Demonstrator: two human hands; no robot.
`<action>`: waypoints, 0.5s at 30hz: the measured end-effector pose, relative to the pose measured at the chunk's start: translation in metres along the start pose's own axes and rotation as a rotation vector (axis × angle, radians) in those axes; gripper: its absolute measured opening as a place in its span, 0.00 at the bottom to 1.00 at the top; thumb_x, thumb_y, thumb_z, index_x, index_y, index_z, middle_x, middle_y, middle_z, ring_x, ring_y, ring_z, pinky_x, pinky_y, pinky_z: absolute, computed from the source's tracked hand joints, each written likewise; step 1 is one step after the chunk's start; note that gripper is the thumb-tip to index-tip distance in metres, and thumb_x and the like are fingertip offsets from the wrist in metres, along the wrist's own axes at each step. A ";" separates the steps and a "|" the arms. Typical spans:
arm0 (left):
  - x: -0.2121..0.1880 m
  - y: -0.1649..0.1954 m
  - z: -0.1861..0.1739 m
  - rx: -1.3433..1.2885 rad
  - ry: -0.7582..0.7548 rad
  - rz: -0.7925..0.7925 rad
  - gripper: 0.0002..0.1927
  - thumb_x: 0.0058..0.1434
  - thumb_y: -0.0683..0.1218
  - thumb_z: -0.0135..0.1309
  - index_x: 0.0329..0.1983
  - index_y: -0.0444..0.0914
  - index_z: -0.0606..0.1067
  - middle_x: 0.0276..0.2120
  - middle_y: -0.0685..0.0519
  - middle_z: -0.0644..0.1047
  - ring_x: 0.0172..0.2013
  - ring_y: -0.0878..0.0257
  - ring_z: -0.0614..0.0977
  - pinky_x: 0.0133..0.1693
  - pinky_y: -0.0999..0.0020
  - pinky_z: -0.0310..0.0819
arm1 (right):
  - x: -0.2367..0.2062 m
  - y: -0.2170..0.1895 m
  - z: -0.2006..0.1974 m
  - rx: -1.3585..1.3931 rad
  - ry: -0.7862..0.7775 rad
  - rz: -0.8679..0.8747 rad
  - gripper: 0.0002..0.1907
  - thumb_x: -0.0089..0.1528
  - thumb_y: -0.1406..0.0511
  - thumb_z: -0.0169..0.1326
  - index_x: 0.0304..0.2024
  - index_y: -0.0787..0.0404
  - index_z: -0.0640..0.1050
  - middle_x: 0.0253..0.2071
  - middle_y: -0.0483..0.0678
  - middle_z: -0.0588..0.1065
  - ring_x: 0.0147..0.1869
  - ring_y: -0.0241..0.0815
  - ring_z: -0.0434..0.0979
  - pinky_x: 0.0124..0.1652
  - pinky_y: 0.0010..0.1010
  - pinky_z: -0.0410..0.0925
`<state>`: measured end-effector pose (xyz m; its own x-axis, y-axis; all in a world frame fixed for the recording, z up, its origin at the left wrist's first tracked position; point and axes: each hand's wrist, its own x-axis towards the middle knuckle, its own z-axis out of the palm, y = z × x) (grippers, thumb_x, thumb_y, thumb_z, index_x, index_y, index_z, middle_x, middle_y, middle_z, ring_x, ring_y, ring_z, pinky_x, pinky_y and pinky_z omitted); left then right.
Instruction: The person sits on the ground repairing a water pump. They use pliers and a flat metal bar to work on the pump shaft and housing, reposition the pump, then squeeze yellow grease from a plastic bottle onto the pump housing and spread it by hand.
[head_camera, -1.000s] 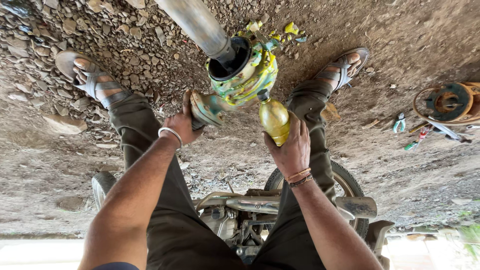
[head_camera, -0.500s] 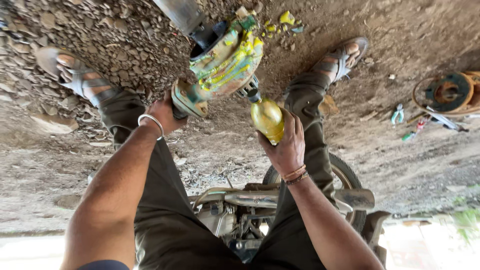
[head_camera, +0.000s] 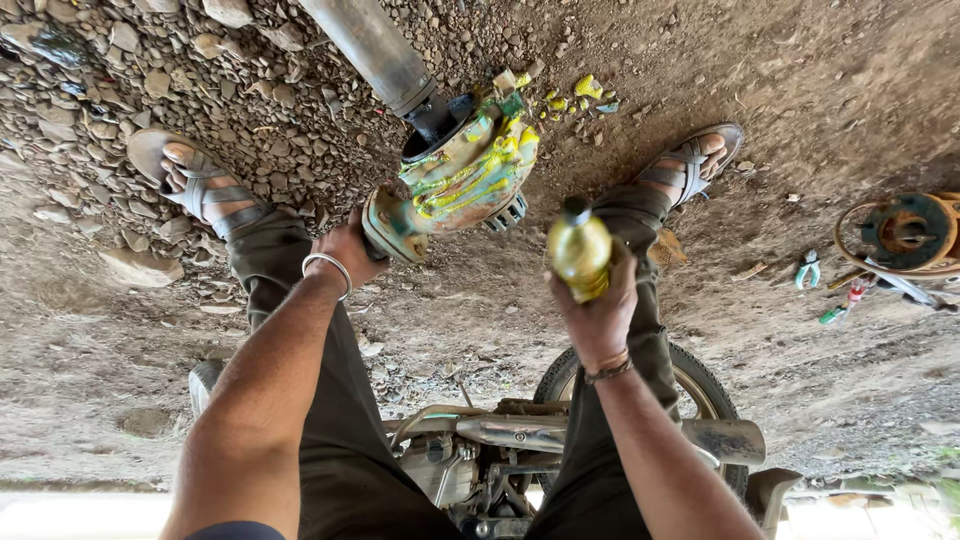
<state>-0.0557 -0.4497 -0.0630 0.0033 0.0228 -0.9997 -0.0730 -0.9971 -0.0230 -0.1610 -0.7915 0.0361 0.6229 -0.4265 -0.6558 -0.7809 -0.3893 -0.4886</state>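
While gripped — bottle (head_camera: 579, 255), right hand (head_camera: 600, 310)

The green-and-yellow-streaked metal gear housing (head_camera: 462, 180) on the grey steel shaft (head_camera: 372, 45) has tipped from facing its open mouth toward the camera to lying angled on its side, its flanged end now lower left. The left hand (head_camera: 345, 250) has shifted with it, gripping that flange from below. The right hand (head_camera: 598, 300) has drawn the yellow plastic oil bottle (head_camera: 579, 250) away from the housing; its dark cap now stands clear of the casting, to the right.
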 end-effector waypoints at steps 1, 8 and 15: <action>-0.001 0.001 -0.001 -0.010 0.012 -0.012 0.58 0.50 0.60 0.68 0.77 0.42 0.48 0.52 0.41 0.79 0.53 0.45 0.80 0.59 0.53 0.73 | 0.007 0.002 -0.001 0.070 0.025 0.040 0.41 0.54 0.63 0.73 0.64 0.60 0.65 0.58 0.52 0.74 0.61 0.46 0.77 0.59 0.40 0.75; 0.007 0.006 -0.007 -0.112 0.067 -0.100 0.53 0.49 0.57 0.73 0.72 0.42 0.57 0.59 0.42 0.74 0.61 0.47 0.74 0.62 0.53 0.69 | 0.123 0.023 -0.022 0.682 0.242 0.126 0.49 0.55 0.80 0.69 0.73 0.57 0.58 0.71 0.55 0.64 0.77 0.55 0.67 0.73 0.49 0.64; 0.008 0.009 0.032 0.050 0.383 -0.227 0.34 0.54 0.48 0.67 0.63 0.35 0.69 0.65 0.41 0.66 0.64 0.46 0.67 0.64 0.52 0.66 | 0.256 0.079 -0.066 0.761 0.370 -0.145 0.55 0.62 0.79 0.76 0.76 0.55 0.51 0.79 0.56 0.59 0.85 0.57 0.59 0.82 0.53 0.51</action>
<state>-0.0880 -0.4564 -0.0709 0.3927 0.2024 -0.8971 -0.0756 -0.9651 -0.2508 -0.0601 -0.9849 -0.1322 0.5907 -0.7054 -0.3917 -0.4288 0.1368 -0.8930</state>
